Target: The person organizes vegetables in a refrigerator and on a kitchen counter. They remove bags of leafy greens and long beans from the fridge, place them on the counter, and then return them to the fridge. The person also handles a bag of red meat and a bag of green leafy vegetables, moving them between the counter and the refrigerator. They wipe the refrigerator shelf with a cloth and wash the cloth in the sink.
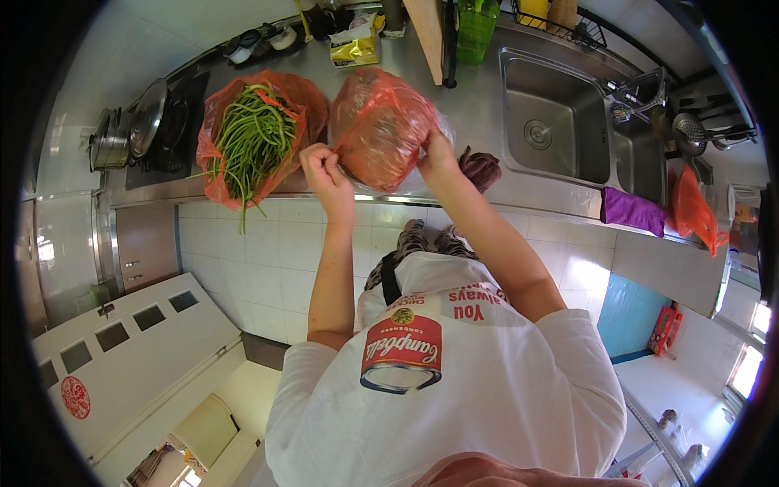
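Note:
A full red translucent plastic bag [383, 137] sits on the steel counter before me; its contents are brownish and blurred by the film. My left hand [325, 170] pinches the bag's edge at its left side, near the counter's front. On the opposite side, my right hand [437, 155] grips the bag's upper right edge, with some fingers hidden behind it. Clear plastic film shows under and beside this bag. To the left lies an open red plastic bag [210, 131] holding a bundle of long green vegetable stems [255, 137], several drooping over the counter edge.
A dark purple vegetable [481, 170] lies right of my right hand. Beyond are a double steel sink [541, 109], a purple cloth [633, 211] and a red bag [694, 204]. A wooden board [429, 39], green bottle [476, 30] and yellow packet [356, 45] stand behind. Pots [109, 140] are far left.

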Demonstrator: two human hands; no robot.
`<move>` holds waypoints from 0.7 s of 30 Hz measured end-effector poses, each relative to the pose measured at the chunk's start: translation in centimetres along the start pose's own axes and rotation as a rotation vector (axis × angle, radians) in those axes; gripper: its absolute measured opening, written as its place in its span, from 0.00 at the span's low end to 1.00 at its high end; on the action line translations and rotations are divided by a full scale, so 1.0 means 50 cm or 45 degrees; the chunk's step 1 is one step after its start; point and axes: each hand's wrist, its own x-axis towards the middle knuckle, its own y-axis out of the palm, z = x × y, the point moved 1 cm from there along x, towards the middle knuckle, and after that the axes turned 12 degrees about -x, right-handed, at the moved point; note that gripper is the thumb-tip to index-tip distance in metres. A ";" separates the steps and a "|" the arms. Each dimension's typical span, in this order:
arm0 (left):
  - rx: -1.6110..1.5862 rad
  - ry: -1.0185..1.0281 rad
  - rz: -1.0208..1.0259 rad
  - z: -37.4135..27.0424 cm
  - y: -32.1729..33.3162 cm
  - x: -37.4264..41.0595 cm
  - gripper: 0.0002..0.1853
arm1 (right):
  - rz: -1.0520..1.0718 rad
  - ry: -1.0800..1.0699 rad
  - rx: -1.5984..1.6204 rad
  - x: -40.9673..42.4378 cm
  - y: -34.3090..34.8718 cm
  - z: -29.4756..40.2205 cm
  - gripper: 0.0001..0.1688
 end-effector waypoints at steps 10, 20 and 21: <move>0.297 0.394 0.254 -0.062 0.002 0.066 0.04 | 0.265 0.211 -0.300 0.000 -0.021 0.078 0.24; -0.187 0.176 0.915 -0.073 -0.009 0.053 0.06 | 0.436 0.215 -0.372 0.024 -0.053 0.199 0.23; -0.189 0.116 0.953 -0.063 -0.011 0.051 0.06 | 0.481 0.307 -0.381 0.043 -0.061 0.217 0.22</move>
